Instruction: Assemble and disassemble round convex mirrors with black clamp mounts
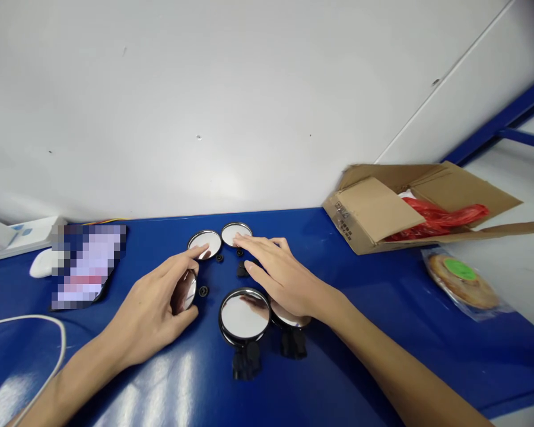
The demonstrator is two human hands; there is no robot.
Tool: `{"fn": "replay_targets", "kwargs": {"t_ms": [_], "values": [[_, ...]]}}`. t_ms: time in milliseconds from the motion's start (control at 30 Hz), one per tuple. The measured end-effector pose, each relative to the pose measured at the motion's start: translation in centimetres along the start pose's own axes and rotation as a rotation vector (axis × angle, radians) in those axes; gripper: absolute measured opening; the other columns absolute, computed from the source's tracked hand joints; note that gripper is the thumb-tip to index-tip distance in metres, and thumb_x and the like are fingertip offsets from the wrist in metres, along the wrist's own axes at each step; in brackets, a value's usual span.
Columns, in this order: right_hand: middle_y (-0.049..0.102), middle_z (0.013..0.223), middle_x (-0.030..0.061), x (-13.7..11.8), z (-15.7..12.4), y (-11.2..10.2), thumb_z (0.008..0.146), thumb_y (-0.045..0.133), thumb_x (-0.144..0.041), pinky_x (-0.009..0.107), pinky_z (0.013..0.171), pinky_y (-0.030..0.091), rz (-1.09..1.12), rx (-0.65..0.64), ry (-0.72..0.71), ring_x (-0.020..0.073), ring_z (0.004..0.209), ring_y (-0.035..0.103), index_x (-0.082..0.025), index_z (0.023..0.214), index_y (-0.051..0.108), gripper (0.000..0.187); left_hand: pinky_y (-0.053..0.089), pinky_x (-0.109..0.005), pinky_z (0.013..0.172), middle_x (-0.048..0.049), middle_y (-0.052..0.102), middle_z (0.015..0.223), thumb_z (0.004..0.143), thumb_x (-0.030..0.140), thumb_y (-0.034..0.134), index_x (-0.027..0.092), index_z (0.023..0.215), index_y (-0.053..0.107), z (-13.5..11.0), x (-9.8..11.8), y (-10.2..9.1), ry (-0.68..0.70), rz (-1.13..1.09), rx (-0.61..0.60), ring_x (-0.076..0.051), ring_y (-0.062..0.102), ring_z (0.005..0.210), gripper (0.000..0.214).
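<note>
Between the thumb and fingers of my left hand [153,305] is a small round mirror [185,290], tilted on edge. Its index finger reaches onto another round mirror [207,242] lying behind. My right hand [278,276] is spread, nothing in its grasp, its fingertips at the back round mirror [235,230]. Below that hand lies a partly hidden mirror with a black clamp [293,344]. Left of it, a larger-looking round mirror [244,314] rests with its black clamp [246,360] toward me. Small black round pieces [203,291] and a black block [241,270] lie between my hands.
An open cardboard box [374,216] with a red plastic bag [436,216] stands at the right against the wall. In front of it is a wrapped round pastry [465,281]. A blurred-out phone [86,267], a white mouse [44,263] and a white cable [62,332] lie left.
</note>
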State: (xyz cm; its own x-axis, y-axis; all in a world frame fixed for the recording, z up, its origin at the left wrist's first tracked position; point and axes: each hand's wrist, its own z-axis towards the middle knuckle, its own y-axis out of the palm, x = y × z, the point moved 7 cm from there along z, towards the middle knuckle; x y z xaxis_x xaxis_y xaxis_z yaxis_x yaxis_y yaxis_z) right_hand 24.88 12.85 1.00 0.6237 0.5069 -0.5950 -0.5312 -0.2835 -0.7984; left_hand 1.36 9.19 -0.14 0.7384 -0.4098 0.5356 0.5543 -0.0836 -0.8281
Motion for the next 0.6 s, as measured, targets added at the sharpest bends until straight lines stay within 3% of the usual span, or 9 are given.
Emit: {"fn": "replay_targets", "kwargs": {"t_ms": [100,200,300,500,600], "values": [[0.057,0.181,0.0133,0.2,-0.1,-0.1,0.126,0.04,-0.038,0.057,0.133,0.035,0.006,-0.023,0.022,0.0297,0.168,0.05,-0.022,0.172,0.056,0.052,0.063,-0.041,0.073,-0.0112,0.073,0.162,0.084,0.013,0.063,0.03,0.118,0.059,-0.1,-0.1,0.3,0.009,0.023,-0.032,-0.021,0.074,0.071,0.038],[0.057,0.181,0.0122,0.3,-0.1,-0.2,0.127,0.039,-0.047,0.058,0.134,0.034,0.035,-0.037,0.012,0.0305,0.17,0.048,-0.025,0.173,0.055,0.054,0.066,-0.048,0.092,-0.012,0.067,0.172,0.086,0.014,0.063,0.03,0.121,0.059,-0.3,-0.1,0.3,0.029,0.067,-0.035,-0.034,0.084,0.115,0.038],[0.053,0.184,0.0117,0.2,-0.2,-0.1,0.127,0.038,-0.054,0.059,0.135,0.032,0.055,-0.054,0.002,0.0314,0.174,0.043,-0.027,0.176,0.052,0.057,0.065,-0.053,0.105,-0.0121,0.063,0.177,0.089,0.015,0.063,0.031,0.124,0.058,-0.6,0.2,0.4,0.06,0.124,-0.029,-0.04,0.071,0.15,0.039],[0.053,0.184,0.0142,0.0,-0.3,0.3,0.126,0.04,-0.061,0.059,0.135,0.032,0.056,-0.074,0.023,0.0345,0.17,0.045,-0.022,0.179,0.048,0.066,0.07,-0.048,0.091,-0.0119,0.062,0.178,0.092,0.016,0.062,0.031,0.127,0.056,-1.3,1.1,0.5,0.089,0.185,-0.04,-0.039,0.066,0.158,0.039],[0.051,0.186,0.0132,-0.2,-0.3,0.3,0.126,0.04,-0.061,0.06,0.138,0.028,0.066,-0.082,0.016,0.0344,0.172,0.042,-0.022,0.179,0.047,0.066,0.069,-0.048,0.081,-0.0101,0.064,0.175,0.091,0.019,0.063,0.032,0.123,0.057,-1.3,0.9,0.4,0.044,0.19,-0.017,-0.039,0.078,0.139,0.035]]}}
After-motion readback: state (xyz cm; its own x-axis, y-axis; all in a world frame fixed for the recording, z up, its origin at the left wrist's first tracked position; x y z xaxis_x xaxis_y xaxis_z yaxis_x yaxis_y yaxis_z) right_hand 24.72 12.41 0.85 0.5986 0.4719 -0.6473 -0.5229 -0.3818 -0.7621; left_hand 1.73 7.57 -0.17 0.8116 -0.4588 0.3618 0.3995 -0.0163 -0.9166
